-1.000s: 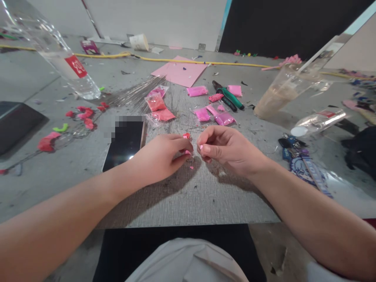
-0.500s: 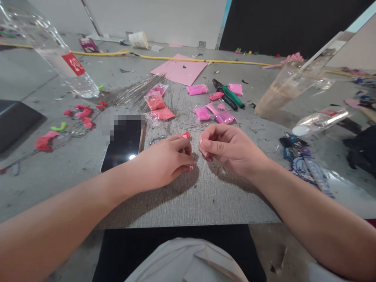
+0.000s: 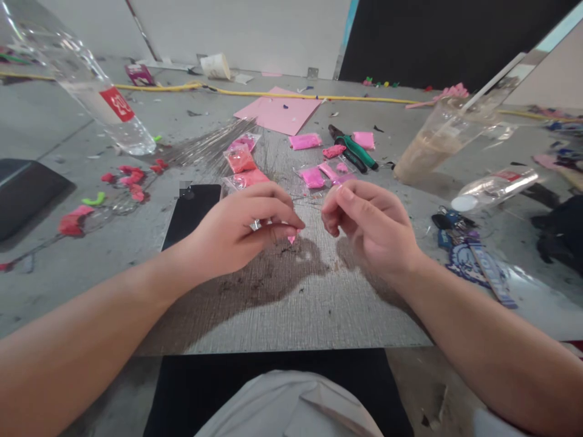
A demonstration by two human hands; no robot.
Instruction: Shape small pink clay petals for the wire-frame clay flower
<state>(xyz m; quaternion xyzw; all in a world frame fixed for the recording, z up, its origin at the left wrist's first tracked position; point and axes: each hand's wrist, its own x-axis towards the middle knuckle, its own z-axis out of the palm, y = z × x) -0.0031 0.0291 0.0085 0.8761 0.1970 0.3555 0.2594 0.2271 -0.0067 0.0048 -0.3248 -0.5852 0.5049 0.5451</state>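
Observation:
My left hand (image 3: 252,227) is closed in a pinch above the table. A small pink piece of clay (image 3: 292,238) shows at its fingertips, mostly covered by the fingers. To its right, my right hand (image 3: 368,221) has its thumb pressed against curled fingers; whatever they may hold is hidden. The two hands are apart. Just beyond them lie packets of pink clay (image 3: 312,177) and coral packets (image 3: 240,159). A dark phone (image 3: 194,209) lies partly behind my left hand.
Green-handled pliers (image 3: 357,152) and a pink sheet (image 3: 286,112) lie farther back. Thin wires (image 3: 204,144) fan out beside red clay pieces (image 3: 132,176). A tall bottle (image 3: 113,112) stands left; a drink cup (image 3: 426,142), a lying bottle (image 3: 496,188) and keys (image 3: 453,221) are right.
My left hand has lifted and turned, its thumb and fingers now closer together on the pink piece. The red bit beside its fingers is out of sight. My right hand has shifted slightly right.

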